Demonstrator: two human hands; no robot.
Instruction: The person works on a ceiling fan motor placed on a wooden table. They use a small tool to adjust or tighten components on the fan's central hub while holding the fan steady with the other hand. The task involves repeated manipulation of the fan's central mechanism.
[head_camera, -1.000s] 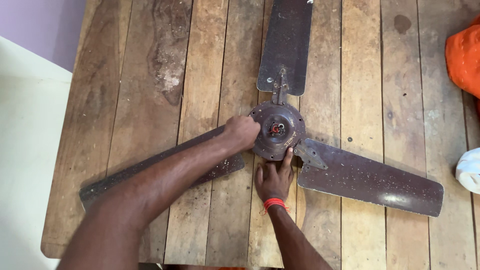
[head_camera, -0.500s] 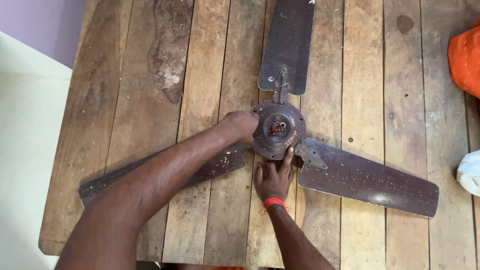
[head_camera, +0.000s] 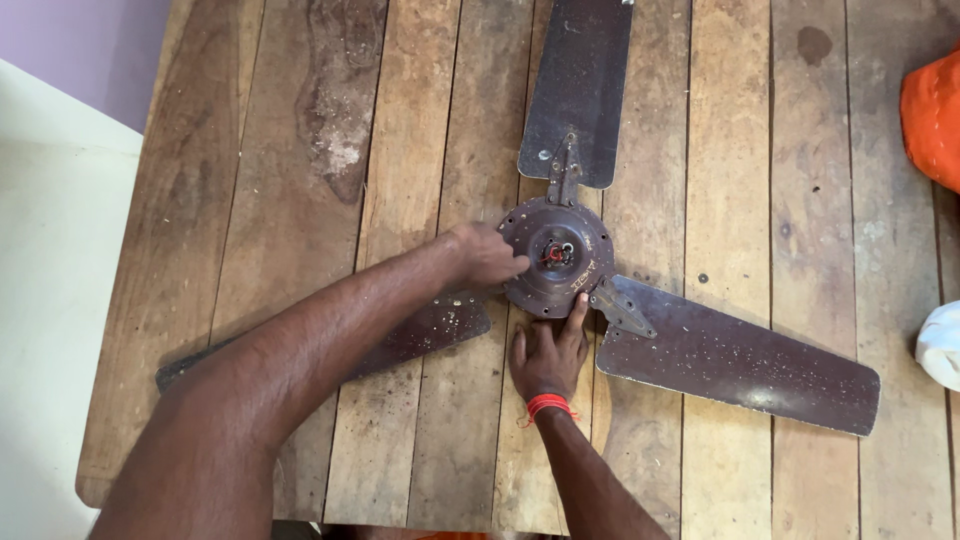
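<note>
Ceiling fan (head_camera: 560, 262) lies flat on the plank table (head_camera: 760, 150), hub (head_camera: 590, 285) near the middle, three blades splayed; our left hand (head_camera: 485, 255) rests on the hub's left rim, fingers bunched toward the centre, likely steadying it; our right hand (head_camera: 547, 350) presses flat below, fingers together, fingertip touching the rim; no containers in view.

Even daylight, sharp (soft shadows)

Packages: none in view.
Labels: none legible; a faint pale marking on the fan hub (head_camera: 556, 258), too small to tell.
Signs, screens: none.
</note>
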